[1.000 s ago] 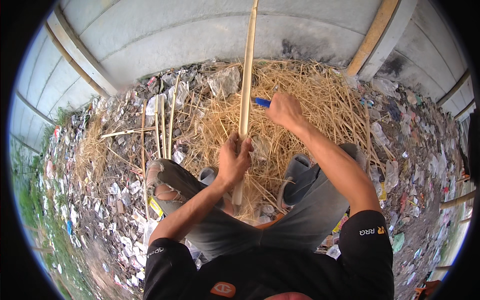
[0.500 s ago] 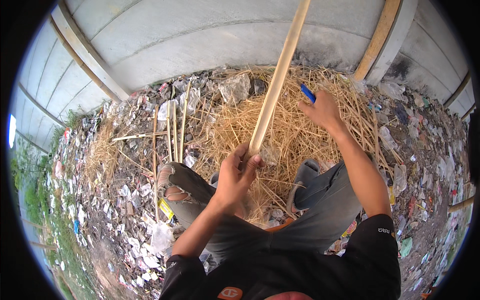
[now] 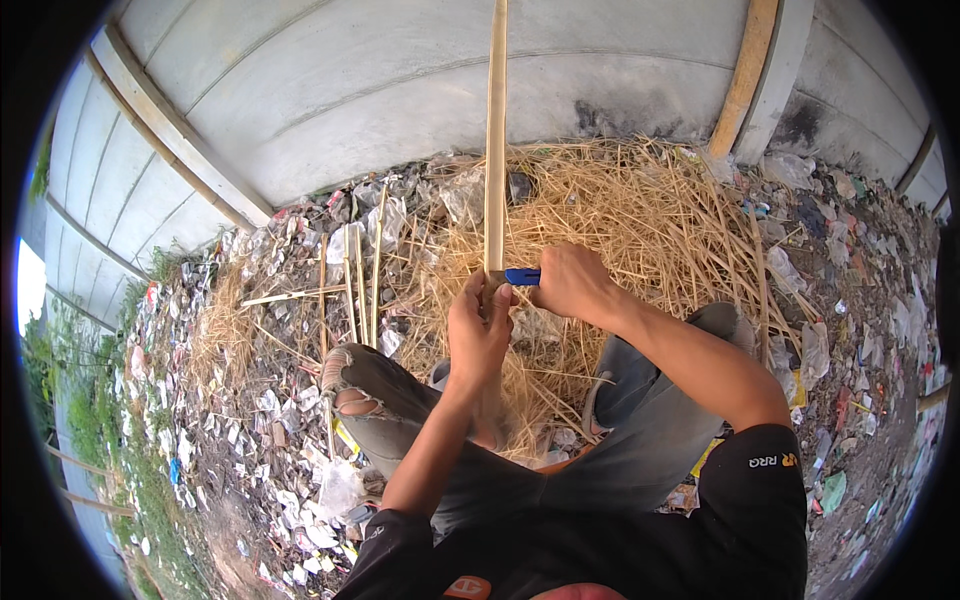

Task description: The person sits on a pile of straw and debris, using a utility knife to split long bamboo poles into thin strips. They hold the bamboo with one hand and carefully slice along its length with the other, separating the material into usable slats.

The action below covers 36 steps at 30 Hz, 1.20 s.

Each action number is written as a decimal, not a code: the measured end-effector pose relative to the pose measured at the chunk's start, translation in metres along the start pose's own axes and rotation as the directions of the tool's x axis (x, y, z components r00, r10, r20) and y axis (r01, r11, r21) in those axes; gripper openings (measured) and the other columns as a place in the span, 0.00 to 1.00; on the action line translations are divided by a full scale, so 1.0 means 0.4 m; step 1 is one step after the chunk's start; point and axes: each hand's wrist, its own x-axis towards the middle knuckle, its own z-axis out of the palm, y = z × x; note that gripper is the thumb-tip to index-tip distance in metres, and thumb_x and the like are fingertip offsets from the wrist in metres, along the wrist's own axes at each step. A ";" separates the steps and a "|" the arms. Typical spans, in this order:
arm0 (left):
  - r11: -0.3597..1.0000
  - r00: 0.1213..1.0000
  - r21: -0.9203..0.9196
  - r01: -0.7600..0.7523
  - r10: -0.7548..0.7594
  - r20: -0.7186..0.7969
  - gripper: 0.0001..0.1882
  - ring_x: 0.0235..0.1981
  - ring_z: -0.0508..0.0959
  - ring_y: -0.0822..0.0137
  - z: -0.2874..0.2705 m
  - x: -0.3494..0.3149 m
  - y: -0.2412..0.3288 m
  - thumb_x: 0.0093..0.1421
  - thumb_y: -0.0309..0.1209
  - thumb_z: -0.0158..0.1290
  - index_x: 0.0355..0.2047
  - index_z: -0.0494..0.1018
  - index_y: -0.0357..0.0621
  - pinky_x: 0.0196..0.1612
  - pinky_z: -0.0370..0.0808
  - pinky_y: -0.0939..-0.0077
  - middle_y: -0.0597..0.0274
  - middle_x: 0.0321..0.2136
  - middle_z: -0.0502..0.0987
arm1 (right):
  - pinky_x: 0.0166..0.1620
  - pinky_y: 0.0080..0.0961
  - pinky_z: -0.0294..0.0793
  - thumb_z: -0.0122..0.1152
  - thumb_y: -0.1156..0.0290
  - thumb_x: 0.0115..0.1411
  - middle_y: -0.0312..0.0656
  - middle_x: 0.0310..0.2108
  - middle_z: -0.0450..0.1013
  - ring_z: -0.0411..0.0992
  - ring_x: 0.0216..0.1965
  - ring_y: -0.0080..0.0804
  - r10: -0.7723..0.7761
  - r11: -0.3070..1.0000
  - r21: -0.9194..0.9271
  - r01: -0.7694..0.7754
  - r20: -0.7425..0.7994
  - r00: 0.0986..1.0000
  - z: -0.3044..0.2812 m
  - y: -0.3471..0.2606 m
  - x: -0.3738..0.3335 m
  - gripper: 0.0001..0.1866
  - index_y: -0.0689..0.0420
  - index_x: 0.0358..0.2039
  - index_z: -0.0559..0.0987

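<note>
A long, pale bamboo strip [image 3: 496, 150] stands almost straight up from my left hand [image 3: 480, 325], which pinches its lower end between thumb and fingers. My right hand [image 3: 573, 282] is closed around a blue-handled knife [image 3: 522, 277]. The knife lies crosswise at the strip's lower end, just above my left thumb; its front part meets the strip there. How deep the blade sits in the strip cannot be made out.
A heap of thin bamboo shavings [image 3: 610, 210] covers the ground before my feet. Several split strips [image 3: 362, 285] lie to the left. Scattered plastic litter [image 3: 290, 480] surrounds me. A grey panel wall [image 3: 380, 60] with posts [image 3: 745, 85] stands ahead.
My right hand has brought the knife left and down onto the strip's lower end, beside my left hand. The strip has swung from leaning right to nearly upright.
</note>
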 end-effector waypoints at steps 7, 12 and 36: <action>0.982 0.979 0.056 0.178 -0.182 0.090 0.11 0.18 0.69 0.81 0.006 -0.077 -0.006 0.71 0.31 0.51 0.47 0.68 0.36 0.19 0.65 0.83 0.68 0.25 0.73 | 0.15 0.34 0.59 0.56 0.76 0.51 0.37 0.14 0.63 0.57 0.13 0.26 0.213 0.976 0.068 -0.208 -0.062 0.975 0.008 0.096 0.101 0.07 0.61 0.18 0.72; 0.937 0.931 -0.170 0.304 -0.255 0.261 0.12 0.16 0.66 0.81 0.015 -0.171 -0.009 0.72 0.33 0.51 0.45 0.66 0.37 0.18 0.62 0.84 0.69 0.24 0.70 | 0.16 0.27 0.52 0.54 0.78 0.55 0.35 0.17 0.61 0.53 0.15 0.22 0.206 0.978 0.000 -0.209 -0.162 0.965 -0.071 0.231 0.150 0.11 0.56 0.17 0.68; 0.795 0.736 -0.035 0.606 -0.543 0.403 0.19 0.16 0.63 0.82 -0.300 -0.396 0.042 0.72 0.36 0.51 0.56 0.67 0.35 0.18 0.59 0.85 0.71 0.21 0.67 | 0.35 0.34 0.75 0.63 0.67 0.57 0.46 0.28 0.79 0.78 0.30 0.37 0.672 0.735 0.207 -0.645 -0.343 0.656 -0.196 0.423 0.192 0.09 0.60 0.28 0.84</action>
